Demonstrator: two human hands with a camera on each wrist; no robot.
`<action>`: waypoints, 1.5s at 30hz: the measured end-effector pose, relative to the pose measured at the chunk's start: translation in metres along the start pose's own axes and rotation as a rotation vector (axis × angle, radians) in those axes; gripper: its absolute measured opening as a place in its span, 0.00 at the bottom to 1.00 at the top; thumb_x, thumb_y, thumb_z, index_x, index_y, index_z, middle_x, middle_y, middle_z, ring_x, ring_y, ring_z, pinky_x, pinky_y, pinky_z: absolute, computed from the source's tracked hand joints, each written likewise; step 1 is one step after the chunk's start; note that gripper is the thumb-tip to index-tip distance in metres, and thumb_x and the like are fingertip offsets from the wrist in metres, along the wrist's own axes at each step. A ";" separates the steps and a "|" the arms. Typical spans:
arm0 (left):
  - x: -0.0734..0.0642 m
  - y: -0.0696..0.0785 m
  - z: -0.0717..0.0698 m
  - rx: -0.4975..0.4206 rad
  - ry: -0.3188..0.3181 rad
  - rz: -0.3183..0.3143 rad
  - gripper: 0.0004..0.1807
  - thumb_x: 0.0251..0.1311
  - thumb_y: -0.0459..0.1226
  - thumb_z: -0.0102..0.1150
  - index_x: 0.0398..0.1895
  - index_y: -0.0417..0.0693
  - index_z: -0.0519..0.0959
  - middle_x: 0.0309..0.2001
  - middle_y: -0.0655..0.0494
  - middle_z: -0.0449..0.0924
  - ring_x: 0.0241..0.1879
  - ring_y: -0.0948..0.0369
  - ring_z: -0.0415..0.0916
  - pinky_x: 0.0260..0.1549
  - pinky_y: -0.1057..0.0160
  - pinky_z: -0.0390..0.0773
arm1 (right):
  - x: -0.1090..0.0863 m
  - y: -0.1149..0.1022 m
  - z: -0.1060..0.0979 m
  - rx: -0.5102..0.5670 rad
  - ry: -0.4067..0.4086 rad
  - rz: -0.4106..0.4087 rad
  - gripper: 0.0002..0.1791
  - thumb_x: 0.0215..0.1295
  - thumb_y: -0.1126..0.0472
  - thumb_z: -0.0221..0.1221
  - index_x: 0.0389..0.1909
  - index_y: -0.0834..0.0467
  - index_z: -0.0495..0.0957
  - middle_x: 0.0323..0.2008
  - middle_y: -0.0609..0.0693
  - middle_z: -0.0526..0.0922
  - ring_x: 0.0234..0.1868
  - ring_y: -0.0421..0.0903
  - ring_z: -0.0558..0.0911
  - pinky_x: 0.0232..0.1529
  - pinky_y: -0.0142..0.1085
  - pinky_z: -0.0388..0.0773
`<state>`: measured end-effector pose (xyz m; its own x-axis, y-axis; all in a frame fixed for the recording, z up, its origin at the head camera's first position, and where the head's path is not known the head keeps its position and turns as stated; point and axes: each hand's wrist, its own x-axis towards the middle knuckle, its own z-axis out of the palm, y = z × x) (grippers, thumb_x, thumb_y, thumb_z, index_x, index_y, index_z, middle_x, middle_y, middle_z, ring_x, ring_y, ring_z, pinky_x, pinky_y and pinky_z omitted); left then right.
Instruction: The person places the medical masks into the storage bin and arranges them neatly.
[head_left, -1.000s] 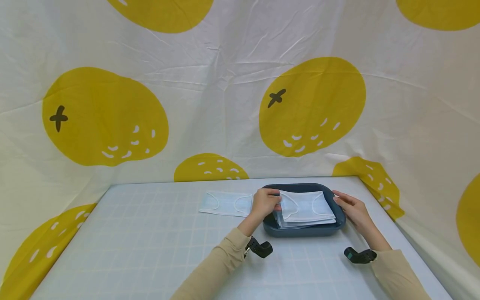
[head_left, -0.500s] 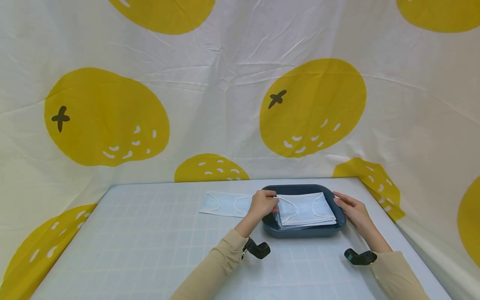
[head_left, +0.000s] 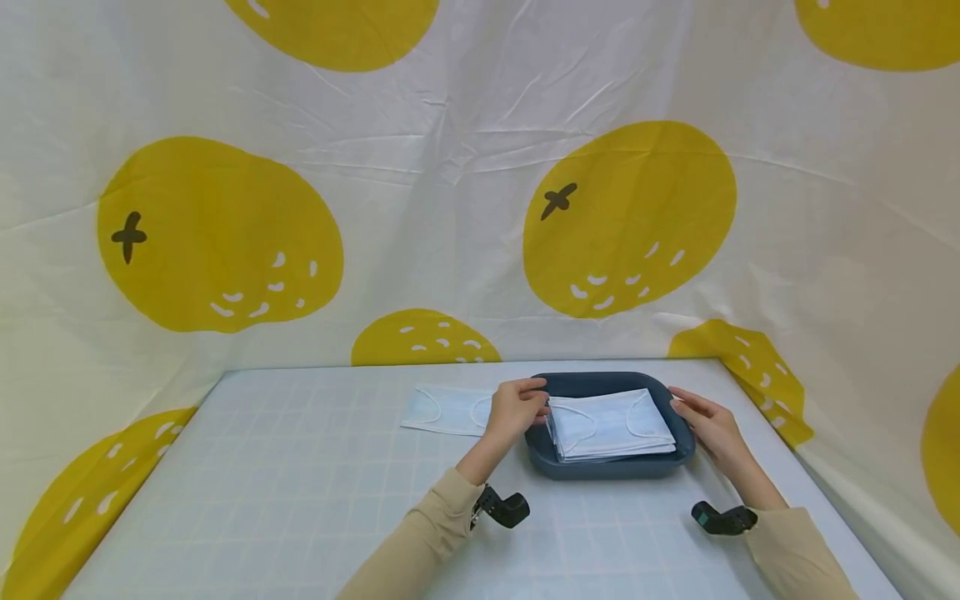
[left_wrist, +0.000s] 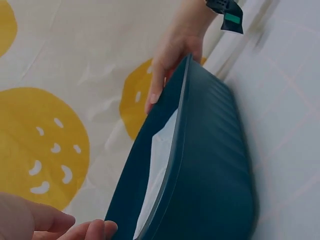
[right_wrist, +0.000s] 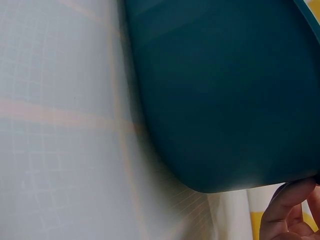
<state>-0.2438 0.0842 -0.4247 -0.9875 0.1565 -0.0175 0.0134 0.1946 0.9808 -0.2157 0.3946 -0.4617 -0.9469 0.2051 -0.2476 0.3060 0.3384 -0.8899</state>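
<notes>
A dark blue plastic basket (head_left: 603, 471) with rounded corners stands on the table in the head view. Inside lies a stack of pale blue face masks (head_left: 607, 421) with white ear loops, the top one turned slightly. My left hand (head_left: 512, 410) is at the basket's left end, with its fingertips beside the rim and no mask between them; the left wrist view shows its thumb (left_wrist: 47, 217) apart from the fingers. At the opposite end my right hand (head_left: 708, 425) pinches the rim. Part of that grip is cut off in the right wrist view.
Another face mask (head_left: 446, 410) lies flat on the table left of the basket, partly behind my left hand. The table (head_left: 300, 492) has a pale checked cover. A white curtain (head_left: 435, 225) with yellow fruit shapes hangs behind and beside it.
My left hand has let go of the top mask and drawn back a little to the left. That mask now lies on the stack. The right hand stays at the rim.
</notes>
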 end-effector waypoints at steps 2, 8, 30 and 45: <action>0.000 0.000 -0.003 -0.017 -0.006 -0.003 0.17 0.63 0.29 0.55 0.55 0.35 0.78 0.44 0.40 0.85 0.34 0.53 0.86 0.29 0.66 0.84 | 0.000 0.000 0.000 0.003 0.002 0.002 0.37 0.70 0.40 0.47 0.73 0.57 0.56 0.73 0.61 0.55 0.72 0.57 0.59 0.69 0.48 0.59; 0.001 -0.005 -0.017 -0.077 -0.007 0.012 0.16 0.62 0.29 0.57 0.53 0.36 0.79 0.45 0.37 0.84 0.29 0.60 0.85 0.29 0.66 0.84 | 0.000 0.001 0.001 0.015 0.001 0.001 0.37 0.71 0.41 0.48 0.73 0.57 0.55 0.73 0.61 0.55 0.72 0.57 0.58 0.70 0.48 0.59; -0.001 -0.059 -0.089 -0.075 0.091 0.071 0.20 0.61 0.34 0.62 0.56 0.38 0.77 0.49 0.40 0.83 0.38 0.58 0.85 0.37 0.66 0.84 | -0.001 0.001 0.000 0.009 -0.005 -0.012 0.38 0.69 0.39 0.48 0.73 0.56 0.57 0.73 0.60 0.56 0.70 0.55 0.60 0.58 0.26 0.72; 0.007 -0.072 -0.152 0.022 0.356 0.034 0.22 0.57 0.33 0.65 0.56 0.39 0.77 0.48 0.40 0.83 0.36 0.64 0.83 0.30 0.76 0.80 | -0.002 0.000 0.000 -0.008 0.003 -0.027 0.38 0.70 0.39 0.47 0.73 0.57 0.56 0.73 0.62 0.57 0.70 0.56 0.60 0.58 0.27 0.72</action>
<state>-0.2756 -0.0762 -0.4661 -0.9792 -0.1829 0.0874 0.0466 0.2168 0.9751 -0.2141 0.3936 -0.4611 -0.9544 0.1990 -0.2225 0.2814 0.3508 -0.8932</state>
